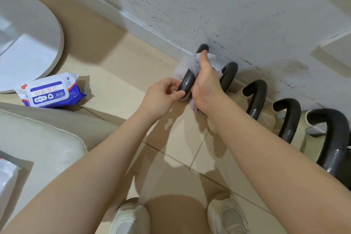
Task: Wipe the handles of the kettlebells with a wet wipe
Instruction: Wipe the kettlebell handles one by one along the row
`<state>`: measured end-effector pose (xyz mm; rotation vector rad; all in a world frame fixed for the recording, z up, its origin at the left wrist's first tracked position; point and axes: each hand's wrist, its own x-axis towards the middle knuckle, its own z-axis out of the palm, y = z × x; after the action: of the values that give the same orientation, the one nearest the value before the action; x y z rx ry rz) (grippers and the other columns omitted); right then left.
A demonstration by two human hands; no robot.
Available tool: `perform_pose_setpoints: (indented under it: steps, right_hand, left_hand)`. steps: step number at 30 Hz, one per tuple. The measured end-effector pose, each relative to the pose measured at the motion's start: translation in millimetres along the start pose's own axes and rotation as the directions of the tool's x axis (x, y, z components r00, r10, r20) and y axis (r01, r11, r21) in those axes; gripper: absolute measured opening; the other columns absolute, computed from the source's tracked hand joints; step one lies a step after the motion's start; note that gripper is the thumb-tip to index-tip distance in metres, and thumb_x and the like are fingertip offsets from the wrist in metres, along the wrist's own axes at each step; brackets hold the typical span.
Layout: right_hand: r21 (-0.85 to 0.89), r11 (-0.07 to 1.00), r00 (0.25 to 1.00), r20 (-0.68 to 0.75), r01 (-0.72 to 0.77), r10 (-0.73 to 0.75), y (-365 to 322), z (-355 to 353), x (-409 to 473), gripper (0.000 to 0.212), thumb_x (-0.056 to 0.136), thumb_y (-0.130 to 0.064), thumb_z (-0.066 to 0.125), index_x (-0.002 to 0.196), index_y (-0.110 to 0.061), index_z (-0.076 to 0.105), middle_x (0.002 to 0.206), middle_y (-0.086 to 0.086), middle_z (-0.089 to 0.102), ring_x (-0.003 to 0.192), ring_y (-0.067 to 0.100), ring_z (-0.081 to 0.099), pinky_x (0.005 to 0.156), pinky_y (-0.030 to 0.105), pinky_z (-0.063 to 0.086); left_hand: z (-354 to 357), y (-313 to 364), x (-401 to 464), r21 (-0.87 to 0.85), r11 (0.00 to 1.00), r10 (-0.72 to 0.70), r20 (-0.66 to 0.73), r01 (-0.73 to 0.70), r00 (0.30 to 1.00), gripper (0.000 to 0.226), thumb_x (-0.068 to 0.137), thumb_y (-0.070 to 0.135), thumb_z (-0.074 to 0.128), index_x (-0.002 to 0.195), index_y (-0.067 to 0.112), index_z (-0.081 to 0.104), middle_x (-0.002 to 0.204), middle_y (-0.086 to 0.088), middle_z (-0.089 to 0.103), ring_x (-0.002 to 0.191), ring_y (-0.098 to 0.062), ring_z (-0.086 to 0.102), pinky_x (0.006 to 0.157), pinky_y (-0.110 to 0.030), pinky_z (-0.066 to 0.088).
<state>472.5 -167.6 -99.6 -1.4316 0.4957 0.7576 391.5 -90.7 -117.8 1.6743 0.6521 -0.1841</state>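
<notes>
Several kettlebells with dark curved handles stand in a row along the scuffed white wall. My right hand (206, 80) grips the leftmost handle (187, 81) with a white wet wipe (183, 66) wrapped around it. My left hand (164, 95) pinches the near end of that same handle between thumb and fingers. The other handles (228, 76) (256, 97) (288, 118) (332, 138) run to the right, the nearer ones glistening. The kettlebell bodies are mostly hidden under my arms.
A blue and white wet wipe pack (50, 91) lies on the beige tiled floor at left. A round white base (28, 40) sits behind it. A cream cushion (38, 138) fills the lower left. My white shoes (131, 216) stand below.
</notes>
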Motion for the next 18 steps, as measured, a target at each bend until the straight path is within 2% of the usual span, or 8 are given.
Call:
perform_pose_setpoints:
  steps: [1, 3, 4, 6, 8, 13, 15, 18]
  right_hand:
    - [0.008, 1.0, 1.0, -0.009, 0.02, -0.02, 4, -3, -2, 0.059, 0.087, -0.059, 0.042, 0.102, -0.002, 0.032, 0.144, 0.019, 0.038, 0.123, 0.028, 0.049, 0.097, 0.044, 0.046]
    - [0.025, 0.999, 0.999, -0.028, 0.025, -0.025, 17, -9, -7, 0.05, 0.09, -0.06, 0.031, 0.131, -0.032, 0.034, 0.147, 0.0, 0.036, 0.125, 0.018, 0.047, 0.103, 0.035, 0.038]
    - [0.018, 1.0, 0.999, -0.041, 0.009, -0.008, 19, -9, -10, 0.039, 0.088, -0.063, 0.03, 0.12, -0.041, 0.035, 0.141, -0.003, 0.044, 0.121, 0.014, 0.05, 0.101, 0.032, 0.038]
    - [-0.023, 0.999, 0.992, -0.116, -0.048, 0.045, 16, -7, -2, 0.048, 0.082, -0.065, 0.035, 0.107, -0.03, 0.056, 0.109, -0.004, 0.068, 0.1, 0.014, 0.059, 0.09, 0.032, 0.046]
    - [-0.122, 0.99, 0.982, -0.181, -0.071, 0.049, 10, -4, 10, 0.037, 0.082, -0.055, 0.042, 0.086, -0.022, 0.058, 0.088, 0.003, 0.067, 0.089, 0.019, 0.06, 0.084, 0.037, 0.051]
    - [-0.408, 0.889, 0.968, -0.049, 0.207, -0.248, 23, -1, -7, 0.034, 0.093, -0.018, 0.045, 0.125, -0.007, 0.039, 0.112, 0.012, 0.053, 0.099, 0.027, 0.056, 0.087, 0.038, 0.05]
    - [-0.389, 0.895, 0.968, -0.025, 0.219, -0.248, 20, -5, -3, 0.04, 0.09, -0.016, 0.049, 0.127, -0.008, 0.038, 0.117, 0.016, 0.053, 0.102, 0.029, 0.057, 0.091, 0.043, 0.05]
    - [-0.47, 0.868, 0.961, -0.127, 0.159, -0.244, -3, -4, 14, 0.044, 0.092, -0.02, 0.047, 0.135, -0.016, 0.035, 0.127, 0.013, 0.049, 0.111, 0.029, 0.053, 0.089, 0.037, 0.046]
  left_hand:
    - [1, -1, 0, -0.007, 1.0, -0.004, -0.002, 0.004, 1.0, 0.016, 0.081, 0.013, 0.066, 0.097, 0.016, 0.066, 0.09, -0.001, 0.065, 0.081, -0.015, 0.06, 0.079, -0.026, 0.045]
    - [0, 0, 0, -0.015, 1.0, -0.009, -0.002, 0.009, 1.0, 0.015, 0.081, 0.012, 0.066, 0.095, 0.015, 0.066, 0.085, 0.002, 0.063, 0.078, -0.015, 0.058, 0.077, -0.026, 0.045]
    - [0, 0, 0, -0.021, 1.0, -0.011, 0.003, 0.011, 1.0, 0.014, 0.081, 0.011, 0.066, 0.095, 0.015, 0.065, 0.081, 0.005, 0.061, 0.076, -0.015, 0.057, 0.075, -0.024, 0.044]
    - [-1, 1, 1, -0.028, 1.0, -0.012, 0.016, 0.012, 1.0, 0.014, 0.082, 0.01, 0.066, 0.095, 0.013, 0.065, 0.076, 0.008, 0.057, 0.072, -0.014, 0.054, 0.069, -0.021, 0.041]
    - [-1, 1, 1, -0.035, 0.999, -0.015, 0.019, 0.016, 1.0, 0.014, 0.082, 0.009, 0.065, 0.096, 0.012, 0.065, 0.077, 0.006, 0.056, 0.07, -0.013, 0.053, 0.064, -0.02, 0.039]
    - [-2, 3, 1, -0.029, 0.999, -0.02, 0.023, 0.02, 1.0, 0.012, 0.081, 0.01, 0.067, 0.092, 0.012, 0.063, 0.084, -0.001, 0.06, 0.078, -0.023, 0.059, 0.072, -0.031, 0.046]
    - [-2, 3, 2, -0.04, 0.999, -0.027, 0.027, 0.028, 0.999, 0.013, 0.081, 0.009, 0.066, 0.093, 0.012, 0.063, 0.085, -0.001, 0.06, 0.078, -0.023, 0.059, 0.074, -0.033, 0.048]
    - [-2, 4, 0, -0.036, 0.999, -0.038, 0.019, 0.038, 0.999, 0.014, 0.083, 0.009, 0.065, 0.095, 0.016, 0.062, 0.082, 0.005, 0.057, 0.073, -0.014, 0.053, 0.065, -0.019, 0.04]
